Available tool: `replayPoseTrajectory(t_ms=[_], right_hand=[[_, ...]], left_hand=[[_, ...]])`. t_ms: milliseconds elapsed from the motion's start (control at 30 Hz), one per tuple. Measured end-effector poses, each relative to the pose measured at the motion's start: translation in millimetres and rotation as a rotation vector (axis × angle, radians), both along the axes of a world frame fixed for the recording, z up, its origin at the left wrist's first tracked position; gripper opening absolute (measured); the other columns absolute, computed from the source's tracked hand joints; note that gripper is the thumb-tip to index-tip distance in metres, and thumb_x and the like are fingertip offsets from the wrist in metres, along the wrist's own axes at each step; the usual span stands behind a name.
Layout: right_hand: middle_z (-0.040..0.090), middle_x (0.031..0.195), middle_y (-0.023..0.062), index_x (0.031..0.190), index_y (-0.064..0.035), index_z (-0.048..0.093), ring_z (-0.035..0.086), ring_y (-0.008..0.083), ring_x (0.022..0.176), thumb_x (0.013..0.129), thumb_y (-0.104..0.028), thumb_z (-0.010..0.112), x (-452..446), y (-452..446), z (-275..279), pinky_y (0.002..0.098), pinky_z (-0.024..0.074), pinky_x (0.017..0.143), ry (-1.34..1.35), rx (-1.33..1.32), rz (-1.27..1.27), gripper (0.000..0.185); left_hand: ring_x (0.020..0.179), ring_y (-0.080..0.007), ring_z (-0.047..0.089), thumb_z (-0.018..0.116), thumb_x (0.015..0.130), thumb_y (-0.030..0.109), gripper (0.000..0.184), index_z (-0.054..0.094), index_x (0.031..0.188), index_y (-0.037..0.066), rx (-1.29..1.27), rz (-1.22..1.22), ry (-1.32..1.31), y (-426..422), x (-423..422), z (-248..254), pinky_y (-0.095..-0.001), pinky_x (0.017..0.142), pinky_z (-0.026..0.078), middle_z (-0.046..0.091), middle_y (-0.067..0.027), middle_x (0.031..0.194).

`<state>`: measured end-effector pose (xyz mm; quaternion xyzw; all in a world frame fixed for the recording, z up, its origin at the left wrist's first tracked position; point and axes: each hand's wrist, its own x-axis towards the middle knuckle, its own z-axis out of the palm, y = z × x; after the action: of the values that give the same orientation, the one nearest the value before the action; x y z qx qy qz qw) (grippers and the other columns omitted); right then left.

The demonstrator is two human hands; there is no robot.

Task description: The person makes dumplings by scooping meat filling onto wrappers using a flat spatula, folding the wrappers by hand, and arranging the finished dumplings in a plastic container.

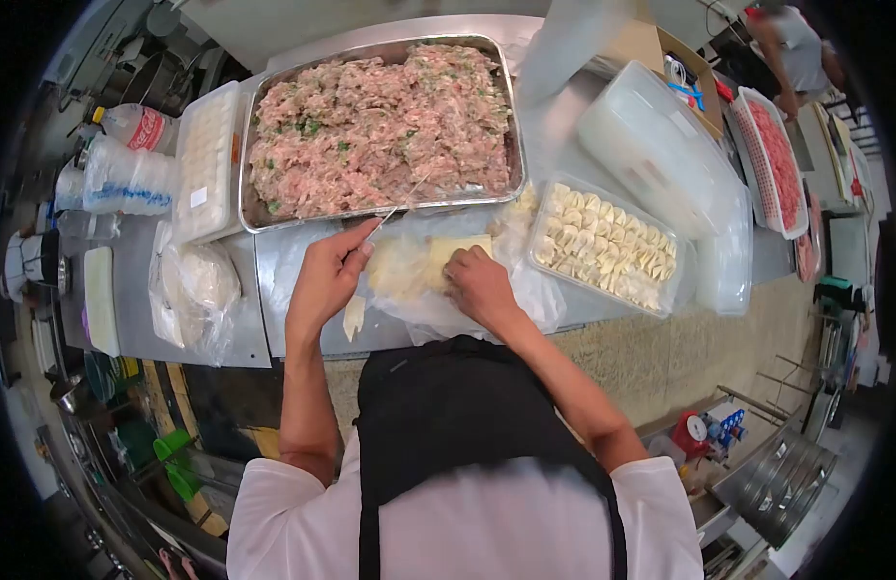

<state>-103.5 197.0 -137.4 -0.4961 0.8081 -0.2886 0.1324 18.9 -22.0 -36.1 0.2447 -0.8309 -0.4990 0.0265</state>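
Observation:
My left hand [334, 268] is closed on a thin metal utensil [386, 220], whose tip reaches over the near rim of a large metal tray of ground meat [370, 135] flecked with green. Under my right hand [480, 282] lies a stack of pale yellow dough sheets [455, 249], and its curled fingers press together at the near edge of the stack. Clear plastic [399, 271] surrounds the dough. To the right, a clear container [602, 247] holds rows of folded dumplings. A strip of dough [353, 317] lies just below my left hand.
On the left are a lidded container [206, 164], a plastic bag [198, 280], a bottle [136, 127] and a white board [102, 302]. Clear plastic bins [651, 145] and a pink basket [772, 159] stand on the right. Another person [794, 53] is at the upper right.

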Motion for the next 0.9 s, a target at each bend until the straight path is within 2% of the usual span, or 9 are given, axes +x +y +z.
replayPoseTrajectory(t_ms=[133, 200, 300, 533, 600, 667, 767, 800, 900], right_hand=[[0.066, 0.090, 0.0102, 0.086, -0.0086, 0.073, 0.065, 0.0297, 0.089, 0.076, -0.009, 0.072, -11.5, -4.1, -14.9, 0.0423, 0.0528, 0.071, -0.038, 0.014, -0.021, 0.010], [0.067, 0.087, 0.0109, 0.083, -0.0083, 0.074, 0.065, 0.0301, 0.086, 0.076, -0.009, 0.071, -19.1, -1.9, -14.4, 0.0420, 0.0528, 0.072, -0.119, -0.038, -0.050, 0.007], [0.067, 0.085, 0.0122, 0.079, -0.0076, 0.073, 0.066, 0.0317, 0.083, 0.078, -0.009, 0.070, -20.4, 4.4, -13.3, 0.0406, 0.0528, 0.072, -0.226, -0.106, -0.076, 0.003], [0.069, 0.098, 0.0111, 0.103, -0.0025, 0.066, 0.065, 0.0223, 0.088, 0.096, -0.014, 0.062, -37.3, 28.9, 35.5, 0.0323, 0.0502, 0.081, -0.558, -0.290, -0.356, 0.013], [0.069, 0.102, 0.0110, 0.108, -0.0030, 0.064, 0.064, 0.0227, 0.089, 0.100, -0.018, 0.058, -49.8, 42.7, 38.0, 0.0314, 0.0488, 0.082, -0.640, -0.325, -0.426, 0.017], [0.064, 0.123, 0.0125, 0.122, -0.0038, 0.057, 0.062, 0.0254, 0.110, 0.107, -0.030, 0.048, -51.8, 59.1, 33.1, 0.0348, 0.0460, 0.098, -1.195, -0.717, -0.489, 0.032], [0.057, 0.136, 0.0158, 0.136, -0.0044, 0.049, 0.055, 0.0304, 0.127, 0.108, -0.038, 0.041, -50.9, 65.7, 49.4, 0.0432, 0.0395, 0.111, -1.747, -1.072, -0.440, 0.045], [0.053, 0.142, 0.0179, 0.144, -0.0017, 0.042, 0.049, 0.0339, 0.135, 0.107, -0.042, 0.039, -51.8, 66.8, 43.3, 0.0509, 0.0342, 0.116, -1.815, -1.089, -0.415, 0.055], [0.050, 0.146, 0.0199, 0.148, 0.0025, 0.037, 0.048, 0.0347, 0.136, 0.107, -0.037, 0.042, -48.4, 68.3, 30.4, 0.0499, 0.0358, 0.116, -1.837, -1.060, -0.456, 0.057]], left_hand=[[0.072, -0.0156, 0.058, 0.061, 0.093, 0.005, 0.036, 0.065, 0.128, 0.002, 0.004, 0.109, -0.017, -12.9, 9.6, -3.6, -0.0337, 0.066, 0.046, 0.061, -0.0041, 0.076], [0.085, -0.0318, 0.068, 0.063, 0.087, 0.001, 0.028, 0.073, 0.113, 0.004, -0.435, 0.033, -0.110, -21.4, 7.7, 4.8, -0.0402, 0.076, 0.052, 0.069, -0.0181, 0.092], [0.082, -0.0388, 0.064, 0.064, 0.082, 0.002, 0.022, 0.076, 0.100, 0.004, -0.600, -0.045, -0.042, -34.2, -5.6, 13.4, -0.0460, 0.074, 0.051, 0.065, -0.0173, 0.083], [0.084, -0.0379, 0.065, 0.070, 0.076, 0.006, 0.012, 0.074, 0.086, 0.003, -0.933, -0.234, -0.062, -45.0, -82.1, -24.7, -0.0483, 0.072, 0.051, 0.065, -0.0166, 0.085], [0.088, -0.0369, 0.067, 0.070, 0.072, 0.007, 0.013, 0.074, 0.084, 0.006, -0.861, -0.422, -0.326, -45.8, -95.8, -18.4, -0.0484, 0.075, 0.053, 0.067, -0.0177, 0.090], [0.089, -0.0369, 0.067, 0.068, 0.070, 0.006, 0.014, 0.074, 0.083, 0.005, -0.829, -0.358, -0.229, -50.0, -92.5, -1.4, -0.0479, 0.076, 0.053, 0.068, -0.0180, 0.090], [0.090, -0.0374, 0.067, 0.067, 0.069, 0.004, 0.017, 0.075, 0.084, 0.005, -0.861, -0.290, -0.179, -51.2, -99.1, -9.1, -0.0469, 0.078, 0.053, 0.069, -0.0175, 0.086], [0.089, -0.0373, 0.067, 0.067, 0.069, 0.004, 0.019, 0.075, 0.087, 0.005, -0.829, -0.342, -0.255, -46.4, -103.0, -18.5, -0.0459, 0.078, 0.054, 0.069, -0.0170, 0.086], [0.086, -0.0387, 0.067, 0.066, 0.068, 0.003, 0.020, 0.075, 0.086, 0.005, -0.722, -0.409, -0.210, -61.6, -99.7, -21.5, -0.0469, 0.077, 0.054, 0.069, -0.0181, 0.084]])
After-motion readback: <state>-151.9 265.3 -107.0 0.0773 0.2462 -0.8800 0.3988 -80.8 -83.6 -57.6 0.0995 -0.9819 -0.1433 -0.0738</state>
